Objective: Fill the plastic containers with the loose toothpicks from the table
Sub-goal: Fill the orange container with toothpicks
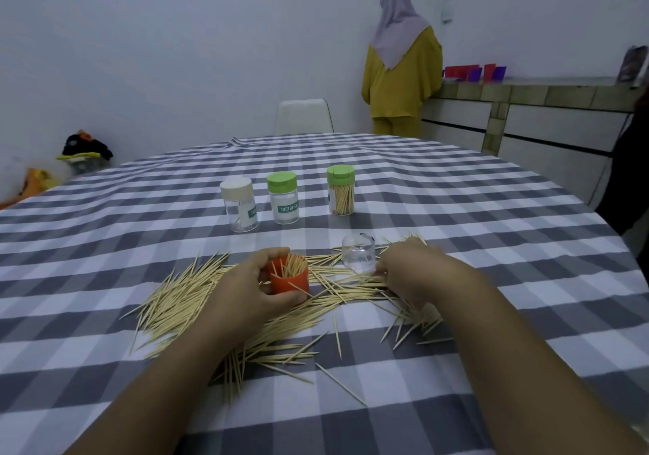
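While gripped by left hand (246,288); orange cup (289,279) w/ toothpicks (293,267)

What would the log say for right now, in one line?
left hand holds orange cap with toothpicks | right hand gathers loose toothpicks | clear container uncapped

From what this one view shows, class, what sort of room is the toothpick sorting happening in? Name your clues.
Probably a home dining room or kitchen: a round table under a grey checked tablecloth, a white chair pushed up to its far side, and a tiled counter along the wall with coloured cups on it.
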The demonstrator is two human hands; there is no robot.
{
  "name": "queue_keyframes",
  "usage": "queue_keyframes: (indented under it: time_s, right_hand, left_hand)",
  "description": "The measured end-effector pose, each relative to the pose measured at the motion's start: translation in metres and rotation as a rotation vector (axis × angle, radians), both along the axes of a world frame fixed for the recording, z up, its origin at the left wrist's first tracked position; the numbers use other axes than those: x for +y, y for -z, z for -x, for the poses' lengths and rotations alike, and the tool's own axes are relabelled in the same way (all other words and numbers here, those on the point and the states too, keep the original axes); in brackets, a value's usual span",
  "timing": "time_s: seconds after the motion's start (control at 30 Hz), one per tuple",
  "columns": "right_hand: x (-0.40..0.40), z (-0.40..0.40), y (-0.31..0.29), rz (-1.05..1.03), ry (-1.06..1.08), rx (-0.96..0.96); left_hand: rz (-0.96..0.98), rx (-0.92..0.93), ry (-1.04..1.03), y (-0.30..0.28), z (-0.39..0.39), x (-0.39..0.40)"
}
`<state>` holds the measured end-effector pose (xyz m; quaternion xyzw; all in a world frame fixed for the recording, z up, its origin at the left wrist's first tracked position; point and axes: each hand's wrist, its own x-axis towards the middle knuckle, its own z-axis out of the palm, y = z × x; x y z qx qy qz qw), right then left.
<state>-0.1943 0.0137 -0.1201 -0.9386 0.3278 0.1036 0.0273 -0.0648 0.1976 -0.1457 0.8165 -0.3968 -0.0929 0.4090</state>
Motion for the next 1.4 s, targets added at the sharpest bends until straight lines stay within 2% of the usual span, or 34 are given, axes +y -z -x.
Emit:
queue_keyframes:
  time_s: [0.17, 0.3, 0.37, 0.43, 0.67, 1.07, 1.27, 1.4]
  right_hand:
    - [0.003, -0.007, -0.004, 0.043, 0.016, 0.009]
    - [0.004, -0.008, 0.002, 0.121, -0.031, -0.106]
    - [0.006, -0.009, 0.001, 0.073, -0.032, -0.113]
    - [0.008, -0.009, -0.003, -0.039, 0.003, -0.123]
    - [0.01, -0.003, -0.003, -0.554, -0.009, -0.627]
    - [0.037, -0.024, -0.001, -1.238, 0.117, -1.209]
    - [0.057, -0.036, 0.0, -1.184, 0.142, -1.608]
    - [0.065, -0.041, 0.009, -1.081, 0.085, -1.619]
  left_hand:
    - [-0.001, -0.005, 0.0, 0.0, 0.0, 0.0]
    - [0.008, 0.013, 0.002, 0.0, -0.001, 0.0]
    - [0.008, 0.013, 0.001, 0.0, -0.001, 0.0]
    - [0.011, 0.018, 0.003, 0.0, -0.001, 0.0]
    - [0.024, 0.031, 0.005, 0.0, -0.001, -0.001]
    - [0.054, 0.057, 0.023, 0.002, -0.002, -0.001]
    - [0.056, 0.07, 0.026, 0.001, -0.001, -0.002]
    - [0.062, 0.063, 0.027, 0.001, -0.001, -0.001]
